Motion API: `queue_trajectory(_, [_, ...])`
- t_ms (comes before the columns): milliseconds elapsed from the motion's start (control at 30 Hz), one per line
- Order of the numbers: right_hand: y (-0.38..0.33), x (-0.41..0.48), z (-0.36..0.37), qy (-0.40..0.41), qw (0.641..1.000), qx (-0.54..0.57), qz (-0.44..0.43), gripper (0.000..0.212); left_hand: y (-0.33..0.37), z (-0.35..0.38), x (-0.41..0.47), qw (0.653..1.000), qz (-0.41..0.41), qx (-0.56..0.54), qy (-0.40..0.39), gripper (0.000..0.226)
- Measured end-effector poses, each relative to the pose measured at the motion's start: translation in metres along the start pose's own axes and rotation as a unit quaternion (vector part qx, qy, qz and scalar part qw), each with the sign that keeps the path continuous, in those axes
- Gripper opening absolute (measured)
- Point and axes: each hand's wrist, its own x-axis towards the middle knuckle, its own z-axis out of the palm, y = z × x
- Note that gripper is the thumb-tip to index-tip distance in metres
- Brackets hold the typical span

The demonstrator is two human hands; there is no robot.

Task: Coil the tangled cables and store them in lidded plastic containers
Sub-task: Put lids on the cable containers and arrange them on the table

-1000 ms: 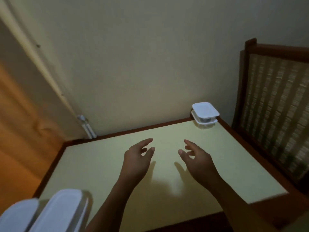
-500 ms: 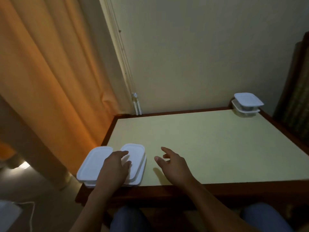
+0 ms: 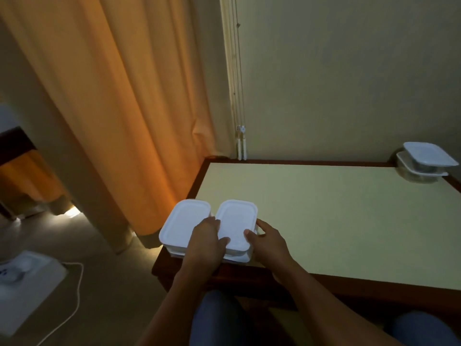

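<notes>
Two hands, the left hand (image 3: 207, 243) and right hand (image 3: 268, 242), clasped one lidded container (image 3: 235, 221) at the table (image 3: 324, 221) corner (the right grip had just arrived); no cables showed, so coiling awaited.

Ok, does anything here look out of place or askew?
The left white lidded rectangular plastic container seems to jut past the table's left edge; the far-corner white square container sits skewed on the one beneath.

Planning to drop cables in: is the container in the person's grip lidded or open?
Lidded: a flat white lid covers the container edge to edge. What's inside cannot be told.
</notes>
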Motion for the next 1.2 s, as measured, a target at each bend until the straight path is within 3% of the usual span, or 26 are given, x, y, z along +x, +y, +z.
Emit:
queue_trajectory(333, [0.007, 0.012, -0.017, -0.005, 1.000, 0.002, 0.013, 0.050, 0.005, 0.021, -0.005, 0.992, -0.047, -0.118, 0.010, 0.044])
queue_trajectory(867, [0.038, 0.013, -0.085, 0.059, 0.998, 0.012, 0.029, 0.044, 0.049, 0.048, 0.002, 0.981, 0.004, -0.185, -0.064, 0.032])
queue_trajectory(1067, [0.056, 0.003, -0.146, 0.099, 0.994, 0.007, 0.046, 0.037, 0.086, 0.077, -0.007, 0.956, 0.002, -0.273, -0.106, 0.013])
queue_trajectory(1200, [0.067, -0.009, -0.185, 0.109, 0.993, 0.014, 0.050, 0.032, 0.112, 0.093, -0.010, 0.932, -0.001, -0.331, -0.144, 0.030])
